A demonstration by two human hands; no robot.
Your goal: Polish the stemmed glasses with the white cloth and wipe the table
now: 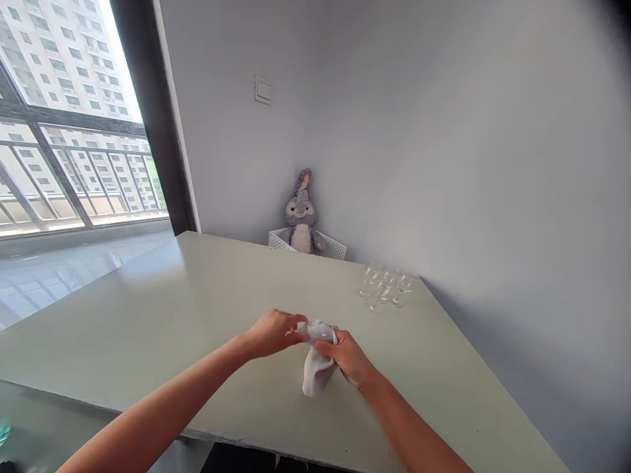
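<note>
Half curled, my L grip [276, 332] has clear stemmed glass [304, 328]; R grip [348, 358] closed on white fabric cloth [314, 373] w/ glass in it.

Left grip [274, 332], right grip [351, 360] curled; 2 forearms [172, 399] slant inward.

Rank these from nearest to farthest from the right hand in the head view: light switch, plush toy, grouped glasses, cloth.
1. Cloth: held in the right hand.
2. Grouped glasses: on the table, ahead and rightward.
3. Plush toy: in the basket beyond the table.
4. Light switch: high on the wall, leftward.
</note>
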